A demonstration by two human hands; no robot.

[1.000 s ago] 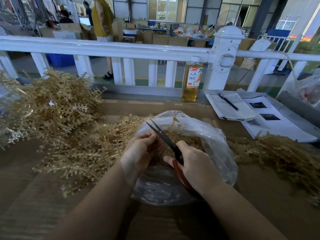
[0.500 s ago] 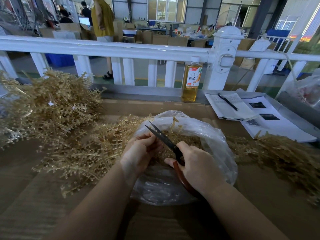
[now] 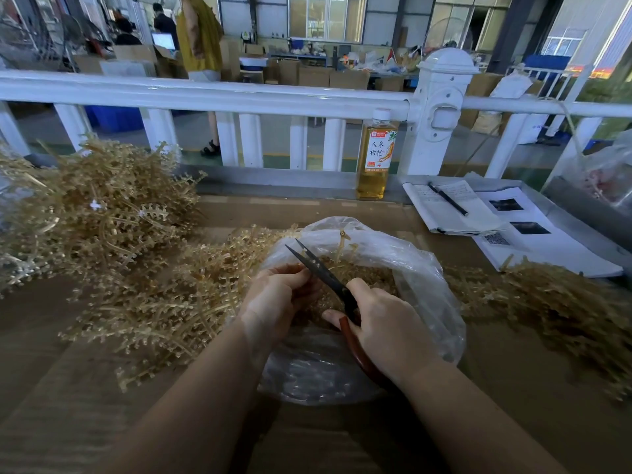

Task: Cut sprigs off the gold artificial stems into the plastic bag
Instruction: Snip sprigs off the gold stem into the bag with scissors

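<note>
A clear plastic bag [image 3: 424, 275] lies open on the table in front of me, with cut gold sprigs [image 3: 369, 271] inside. My right hand [image 3: 386, 326] grips scissors [image 3: 321, 271] with dark blades and red-brown handles; the blades are slightly apart and point up-left over the bag. My left hand [image 3: 277, 299] pinches a small gold stem at the blades, mostly hidden by my fingers. Gold artificial stems [image 3: 164, 302] lie heaped left of the bag, with a taller pile [image 3: 99, 206] at the far left.
More gold stems [image 3: 554, 302] lie right of the bag. A bottle of amber drink [image 3: 376, 159] stands by the white railing [image 3: 239, 97]. An open notebook with a pen [image 3: 448, 200] and printed sheets [image 3: 533, 241] sit at the back right. A person stands beyond the railing.
The scissor blades have opened slightly and shifted a little. Both hands stay over the bag in nearly the same place.
</note>
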